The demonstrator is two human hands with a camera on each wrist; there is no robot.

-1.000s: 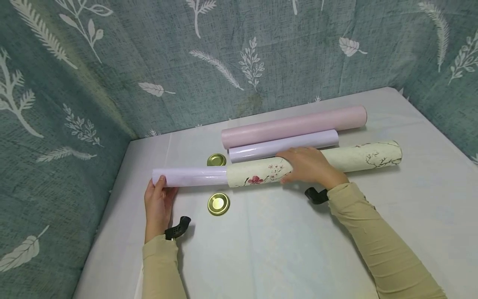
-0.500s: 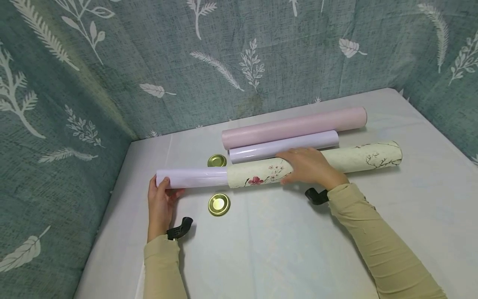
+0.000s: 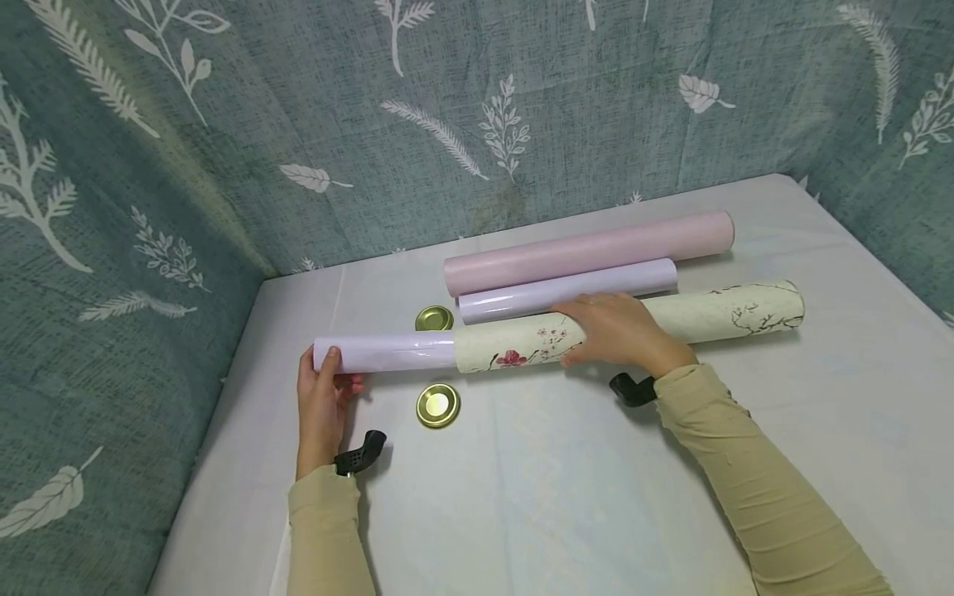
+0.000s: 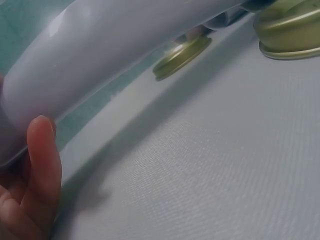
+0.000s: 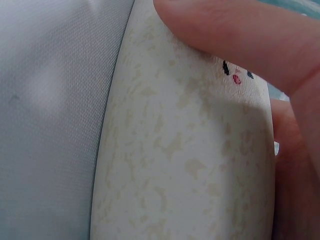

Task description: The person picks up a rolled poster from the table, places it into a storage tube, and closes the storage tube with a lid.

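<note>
A pale lilac roll [image 3: 395, 352] lies partly inside the left end of a cream tube with a blossom print [image 3: 715, 316]. The left hand [image 3: 320, 406] grips the roll's far left end, thumb on its near side; the left wrist view shows a fingertip against the lilac roll [image 4: 100, 55]. Around the middle of the cream tube the right hand [image 3: 619, 331] is wrapped from above, and in the right wrist view its thumb and fingers hold the printed tube [image 5: 175, 150]. How far the roll reaches inside is hidden.
Behind the cream tube lie a second lilac roll [image 3: 574, 290] and a pink tube [image 3: 589, 251]. One gold lid [image 3: 437, 406] lies in front of the held roll, another gold lid [image 3: 434, 318] behind it. A patterned curtain [image 3: 447, 124] borders the white table [image 3: 566, 497].
My left hand has moved slightly right with the lilac roll, so a little less of it sticks out of the cream tube. The right hand has stayed in place.
</note>
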